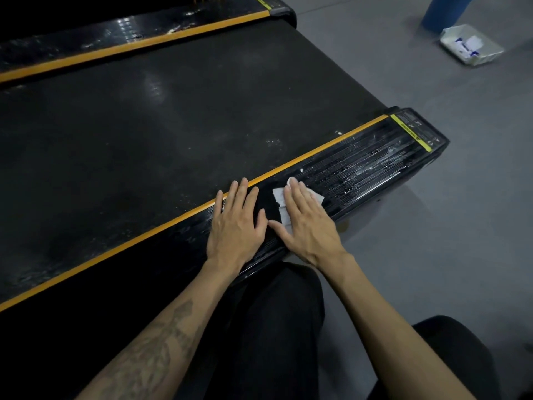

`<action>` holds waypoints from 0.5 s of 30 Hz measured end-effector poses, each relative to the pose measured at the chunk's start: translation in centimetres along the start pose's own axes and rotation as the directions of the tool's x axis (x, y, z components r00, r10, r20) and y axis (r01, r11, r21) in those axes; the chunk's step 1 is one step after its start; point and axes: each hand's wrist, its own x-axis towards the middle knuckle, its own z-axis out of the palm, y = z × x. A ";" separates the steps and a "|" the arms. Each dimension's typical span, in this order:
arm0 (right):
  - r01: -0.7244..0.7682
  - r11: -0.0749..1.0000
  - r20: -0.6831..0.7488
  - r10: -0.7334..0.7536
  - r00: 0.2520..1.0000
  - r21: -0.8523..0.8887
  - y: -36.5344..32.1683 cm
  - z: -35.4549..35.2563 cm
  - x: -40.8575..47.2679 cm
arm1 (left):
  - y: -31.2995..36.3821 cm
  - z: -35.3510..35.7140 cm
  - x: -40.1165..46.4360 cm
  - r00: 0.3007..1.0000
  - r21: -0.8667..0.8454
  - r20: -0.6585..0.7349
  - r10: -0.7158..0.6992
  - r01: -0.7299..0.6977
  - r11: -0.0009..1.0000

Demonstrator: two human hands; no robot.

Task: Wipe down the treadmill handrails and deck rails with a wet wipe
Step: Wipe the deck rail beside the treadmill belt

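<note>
Both my arms reach forward to centre frame. My left hand [236, 223] lies flat, fingers straight, on the ribbed black deck rail with its orange edge stripe [360, 166]. Just beside it, my right hand [308, 223] presses the white wet wipe [281, 202] flat under straight fingers.

Both bare forearms reaching forward, the left one tattooed. Left hand [236, 223] flat, palm down, fingers straight and slightly spread, thumb angled toward the other hand. Right hand [307, 223] just beside it, also flat and palm down, fingers extended together, thumb splayed leftward, nearly meeting the left thumb.
</note>
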 end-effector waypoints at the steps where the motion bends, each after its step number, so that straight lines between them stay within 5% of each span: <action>1: -0.037 0.999 -0.007 0.037 0.999 0.002 -0.1 0.0 0.0 | 0.0 -0.1 0.0 1.000 0.001 0.002 -0.001 0.001 1.000; 4: -0.102 0.994 -0.023 0.103 0.994 0.043 -1.4 0.4 -1.1 | 0.1 -0.3 0.0 1.000 -0.008 0.011 -0.003 0.003 1.000; 10: 0.028 0.996 0.001 -0.028 1.000 0.081 -0.1 -0.6 0.1 | 0.1 -0.2 0.0 1.000 -0.013 0.009 -0.006 0.006 1.000; 15: -0.102 0.985 -0.057 0.111 0.992 0.141 -0.9 0.3 -1.0 | 0.2 -0.2 0.0 1.000 -0.019 0.008 -0.004 0.004 1.000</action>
